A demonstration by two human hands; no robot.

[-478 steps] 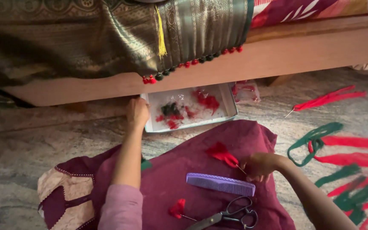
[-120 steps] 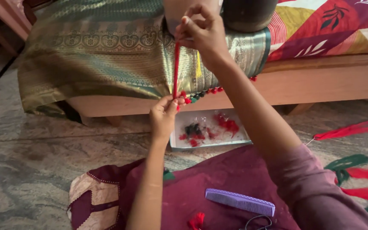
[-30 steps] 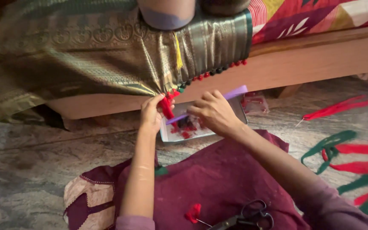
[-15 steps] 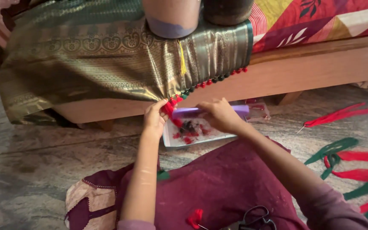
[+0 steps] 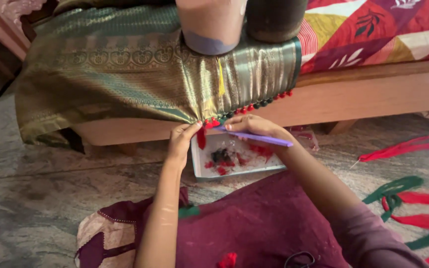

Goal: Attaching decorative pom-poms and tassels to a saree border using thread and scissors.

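Now raised from the tray (image 5: 202, 171) to the green-gold silk cloth's (image 5: 125, 79) edge: lilac comb (image 5: 261, 138) pinched in the right hand (image 5: 251, 126), teeth by the red tassel (image 5: 201, 137). Suggests combing under way. Left hand (image 5: 180, 141) reaches up, fingertips pressed on that tassel, forearm near vertical.

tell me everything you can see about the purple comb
The purple comb is a long, slim piece, plastic by its look, pale violet. It lies almost level, tilted slightly down to the right, above the white tray. The right hand grips it near its left end, so the rest sticks out free past the wrist. Its left tip points toward the red tassel that the left hand pinches at the green-gold cloth's edge. Its teeth are too blurred to tell.
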